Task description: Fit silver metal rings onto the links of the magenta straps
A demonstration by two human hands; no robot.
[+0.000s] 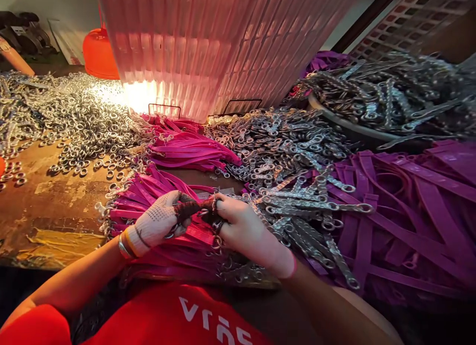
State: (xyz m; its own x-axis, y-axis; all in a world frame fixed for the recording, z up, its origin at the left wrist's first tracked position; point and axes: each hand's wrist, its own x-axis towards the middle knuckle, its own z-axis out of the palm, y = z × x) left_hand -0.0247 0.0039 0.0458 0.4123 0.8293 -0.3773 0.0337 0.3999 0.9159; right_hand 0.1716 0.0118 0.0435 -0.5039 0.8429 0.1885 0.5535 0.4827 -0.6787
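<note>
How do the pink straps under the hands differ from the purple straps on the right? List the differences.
The pink straps are magenta and lie bundled side by side; the purple straps are violet and sprawl loosely crossed. The pink straps sit under the left hand and right hand; the purple straps lie untouched. Both are flat bands among metal chains.

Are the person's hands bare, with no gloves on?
No, both the left hand and the right hand wear white knitted gloves.

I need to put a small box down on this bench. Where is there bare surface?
The one bare patch is the brown worktop at the near left, bordered by the loose metal rings behind and the pink straps under the left hand. Centre and right are crowded: metal link pieces, purple straps, a heaped tray.
</note>
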